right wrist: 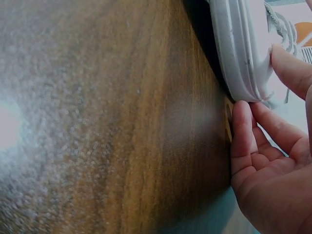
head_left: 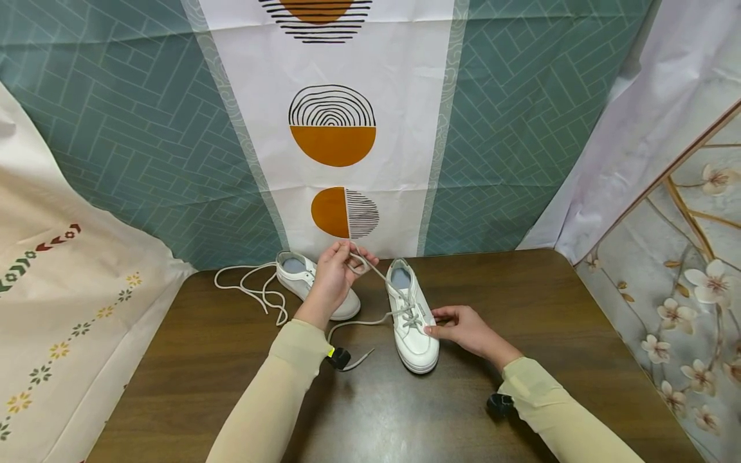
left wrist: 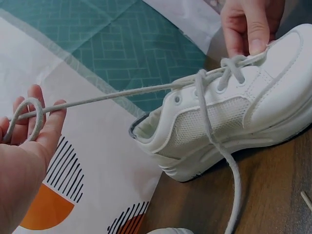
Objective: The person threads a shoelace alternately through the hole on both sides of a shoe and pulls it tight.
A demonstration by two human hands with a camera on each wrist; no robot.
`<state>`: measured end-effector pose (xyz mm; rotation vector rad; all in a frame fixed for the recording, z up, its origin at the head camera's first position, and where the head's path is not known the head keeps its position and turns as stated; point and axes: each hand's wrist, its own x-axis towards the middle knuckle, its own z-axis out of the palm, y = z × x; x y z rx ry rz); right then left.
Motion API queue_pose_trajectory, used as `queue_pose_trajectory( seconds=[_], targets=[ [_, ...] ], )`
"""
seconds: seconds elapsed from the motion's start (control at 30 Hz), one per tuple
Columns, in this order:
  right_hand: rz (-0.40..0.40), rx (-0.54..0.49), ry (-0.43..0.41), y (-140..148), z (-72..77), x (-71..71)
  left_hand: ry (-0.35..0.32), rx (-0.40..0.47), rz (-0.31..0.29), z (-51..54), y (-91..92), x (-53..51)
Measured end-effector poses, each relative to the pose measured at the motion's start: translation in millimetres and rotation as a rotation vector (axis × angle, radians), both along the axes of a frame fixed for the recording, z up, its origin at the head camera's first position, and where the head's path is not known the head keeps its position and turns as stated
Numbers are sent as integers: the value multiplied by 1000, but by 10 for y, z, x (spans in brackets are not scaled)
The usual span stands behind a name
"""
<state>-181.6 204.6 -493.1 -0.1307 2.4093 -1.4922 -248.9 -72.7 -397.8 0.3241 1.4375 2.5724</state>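
Note:
A white lace-up sneaker [head_left: 418, 352] stands on the table with its toe toward me. Drawn up from its upper eyelets is a taut grey-white shoelace [left wrist: 117, 95], held in my left hand [head_left: 336, 275], where a small loop of it lies over the fingers. My right hand [head_left: 466, 330] grips the sneaker's right side near the front. In the right wrist view, the thumb [right wrist: 292, 69] is on the upper and the fingertips [right wrist: 242, 114] are low at the sole. The lower eyelets are laced crosswise. Another lace end trails left across the table.
A second white sneaker [head_left: 348, 306] sits at the back left, partly behind my left arm, its long loose lace [head_left: 255, 291] spread beside it. The brown wooden table [head_left: 509, 283] ends against a patterned cloth [head_left: 492, 161]; more cloths hang at both sides.

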Motion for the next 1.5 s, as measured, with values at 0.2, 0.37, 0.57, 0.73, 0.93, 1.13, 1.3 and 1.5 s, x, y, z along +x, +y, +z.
queue_pose_trajectory(
  seconds=[0.2,0.37,0.57,0.73,0.93,1.13,1.3,1.5],
  targets=[
    [3,12,10,-19,24,8,35,-33,-1,61,14,7],
    [4,16,20,-16,7,7,48,-122,42,86,14,14],
    [4,15,28,0,-31,-2,22,-168,84,85,-6,8],
    [5,20,27,-5,-26,-7,19,-182,100,87,-10,10],
    [-11,22,25,-16,-12,-23,92,-391,130,93,23,22],
    [23,44,27,13,16,-54,88,-579,138,135,75,82],
    [111,130,31,55,122,-124,60,-890,196,165,120,161],
    [86,231,110,46,410,-166,23,-968,222,163,131,206]
  ],
)
